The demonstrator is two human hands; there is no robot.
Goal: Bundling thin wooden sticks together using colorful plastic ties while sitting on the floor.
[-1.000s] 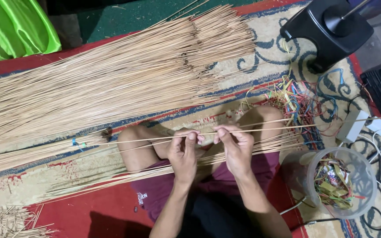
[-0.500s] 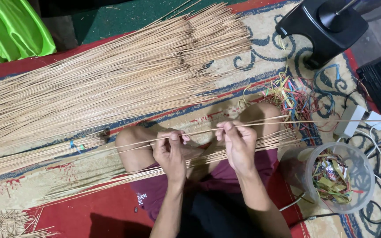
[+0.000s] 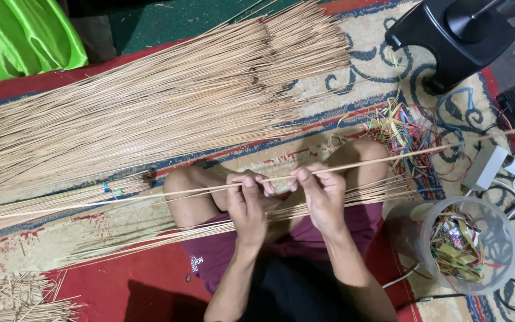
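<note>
1. Pinched between thumb and fingertips of both hands, one long thin stick (image 3: 388, 160) is held level above the lap; the left hand (image 3: 247, 203) is closed on it near its middle, and the right hand (image 3: 323, 197) is closed on it just beside, the two hands almost touching.
2. The stick is seen running from far left, past the knees, up and out to the right edge of the view.
3. A thin layer of similar sticks (image 3: 168, 235) is laid across the thighs under the hands.
4. A large heap of sticks (image 3: 150, 113) is spread on the patterned rug (image 3: 341, 89) beyond the knees, and a smaller bundle (image 3: 55, 203) tied with a blue band is laid just in front of it.
5. Short offcuts (image 3: 19, 298) are scattered at the lower left.
6. A clear tub (image 3: 466, 244) of coloured scraps is set near the right knee, with a tangle of coloured strings (image 3: 412, 131) behind it.
7. A black stand base (image 3: 454, 36) and green cloth (image 3: 19, 36) are seen at the far corners.
</note>
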